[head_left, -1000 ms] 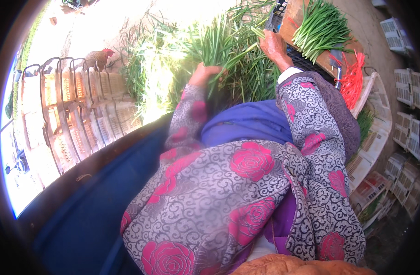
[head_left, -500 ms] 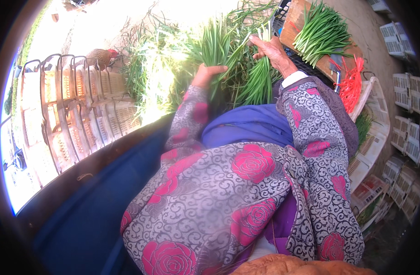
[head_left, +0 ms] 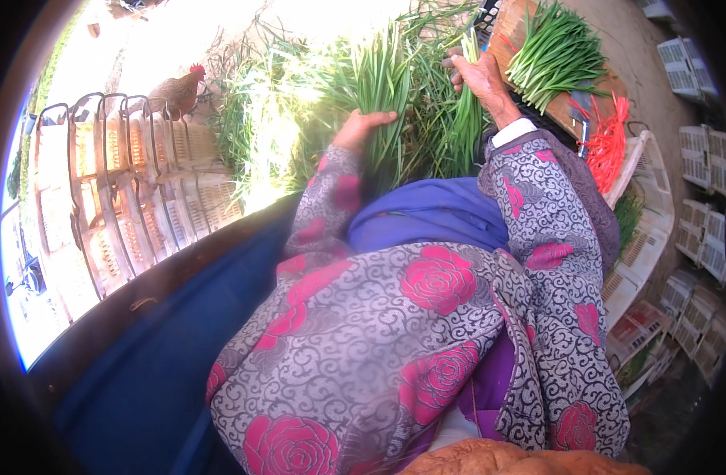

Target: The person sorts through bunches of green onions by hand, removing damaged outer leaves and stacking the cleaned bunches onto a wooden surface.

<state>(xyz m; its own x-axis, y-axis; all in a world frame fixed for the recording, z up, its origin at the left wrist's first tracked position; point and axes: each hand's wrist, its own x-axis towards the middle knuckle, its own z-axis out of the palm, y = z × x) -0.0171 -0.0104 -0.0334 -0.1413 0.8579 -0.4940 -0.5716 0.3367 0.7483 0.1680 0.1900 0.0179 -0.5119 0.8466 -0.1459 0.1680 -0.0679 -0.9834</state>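
My left hand (head_left: 361, 129) is closed round a loose bunch of green chives (head_left: 379, 79), whose leaves fan upward past my thumb and also hang below it. To its right, my right hand (head_left: 483, 83) grips a slimmer bunch of chives (head_left: 466, 131), with pale stem ends pointing up and green leaves hanging down. A wide heap of loose green leaves (head_left: 280, 111) lies beyond and beside both hands. Right of my right hand, a thick pile of chives (head_left: 557, 59) rests on a wooden board (head_left: 507, 36).
Red strips (head_left: 607, 146) hang at the board's near edge. A pale plastic crate (head_left: 636, 253) with greens stands at my right, and white crates (head_left: 699, 229) line the far right. Stacked crates (head_left: 133, 190) and a hen (head_left: 173, 96) are at the left, past a dark-blue container (head_left: 173, 348).
My right hand has moved slightly right, away from the left, with its chives drawn together and hanging straighter. The left bunch stands more upright. The hen has raised its head.
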